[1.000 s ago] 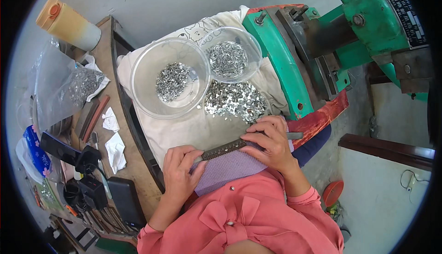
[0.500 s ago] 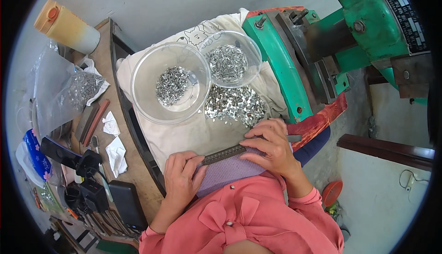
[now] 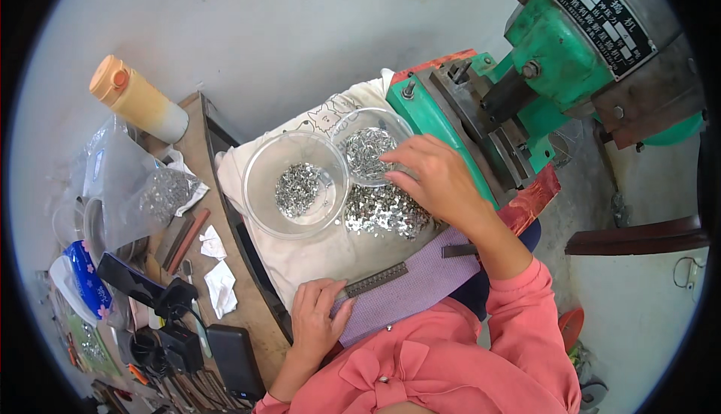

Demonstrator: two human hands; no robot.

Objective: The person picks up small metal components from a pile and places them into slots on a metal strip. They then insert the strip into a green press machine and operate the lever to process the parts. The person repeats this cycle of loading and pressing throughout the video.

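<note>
My left hand (image 3: 319, 318) pinches the near-left end of a dark metal strip (image 3: 378, 280) with rows of small slots or holes, which rests on a purple cloth (image 3: 409, 290) across my lap. Over the smaller clear tub (image 3: 339, 125) hovers my right hand (image 3: 434, 177), its fingers curved and the thumb apart from them. Thin silvery metal pieces (image 3: 368, 150) fill that tub's bottom. Right of the strip, a short dark flat bar (image 3: 460, 250) lies on the purple cloth, partly beneath my right forearm.
A larger clear tub (image 3: 259, 215) holds small metal pieces, and a loose heap of silvery bits (image 3: 387, 210) lies on the pale cloth (image 3: 300, 256). A green machine press (image 3: 556, 46) stands at the right. On the left table are a yellow bottle (image 3: 143, 102) and a black power bank (image 3: 234, 358).
My right hand has let go of the strip's right end and moved up and away to the smaller tub. My left hand keeps its hold. The whole view has shifted.
</note>
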